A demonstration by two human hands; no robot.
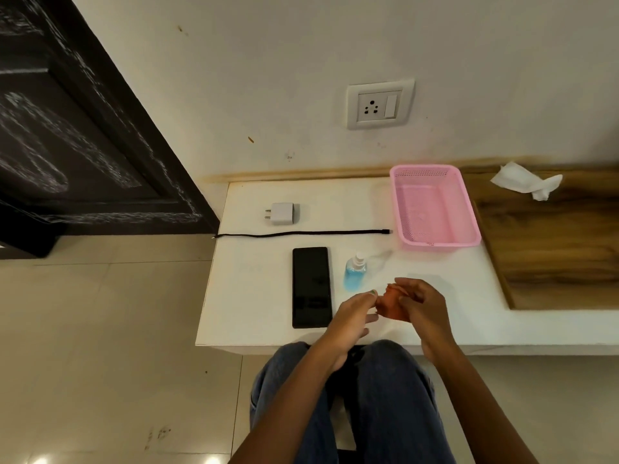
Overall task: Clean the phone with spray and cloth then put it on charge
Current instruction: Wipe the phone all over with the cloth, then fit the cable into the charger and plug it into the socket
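Holding a bunched orange cloth (390,304), the right hand (423,306) curls its fingers round it while the left hand (351,314) pinches its edge; the phone (311,287), long axis near-to-far on the white table (254,296), lies just left, nearer the left hand.

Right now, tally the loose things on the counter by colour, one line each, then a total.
White: 2, charger plug and crumpled tissue
Black: 2, phone and cable
Pink: 1, basket
Blue: 1, spray bottle
Orange: 1, cloth, held in both hands
Total: 7
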